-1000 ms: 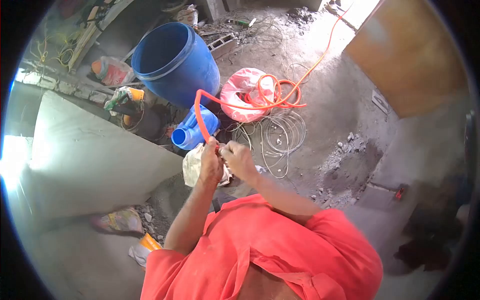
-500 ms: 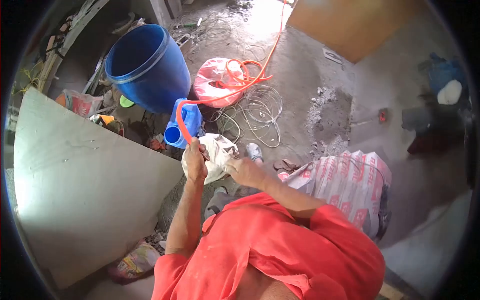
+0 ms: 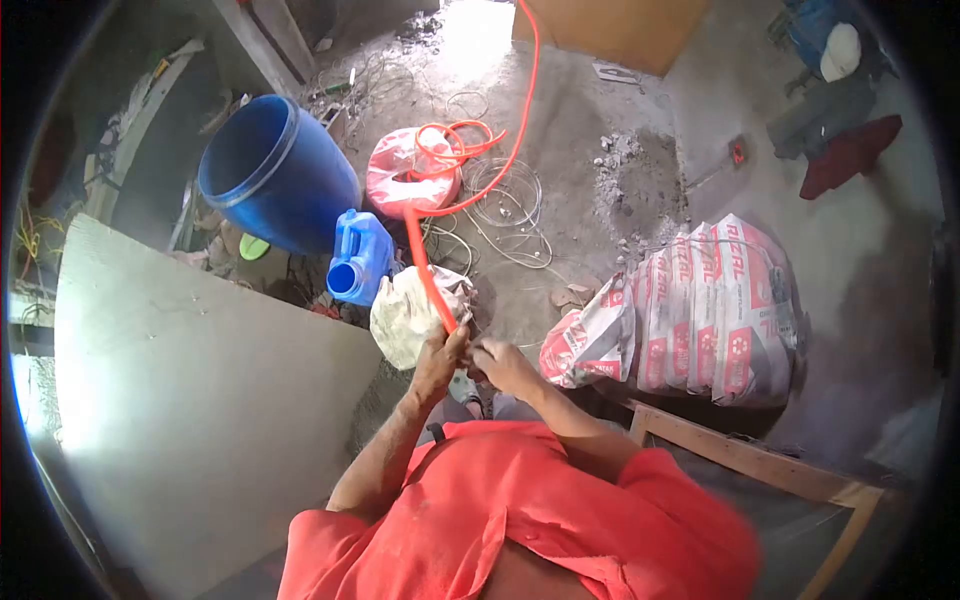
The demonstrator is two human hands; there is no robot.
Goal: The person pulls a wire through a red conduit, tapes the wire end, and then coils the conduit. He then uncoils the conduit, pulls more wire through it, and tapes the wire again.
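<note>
My left hand (image 3: 438, 364) is closed round the end part of an orange hose (image 3: 425, 265). Close against it on the right, my right hand (image 3: 502, 366) has its fingers curled in; what they hold, if anything, is hidden. From my left hand the hose runs up past a cream sack (image 3: 405, 318), then bends right and climbs to the top edge. A coil of the same hose lies on a red and white wrapped ring (image 3: 385, 180).
A blue barrel (image 3: 300, 190) and a blue jug (image 3: 372, 250) stand at the left, behind a pale curved panel (image 3: 200, 400). Printed red and white sacks (image 3: 700, 320) lie at the right. Loose clear tubing (image 3: 530, 235) is on the floor, with a wooden frame (image 3: 740, 450) at lower right.
Both hands have moved lower and closer together, and the held hose now hangs more steeply. The view has shifted, bringing the wooden frame into sight.
</note>
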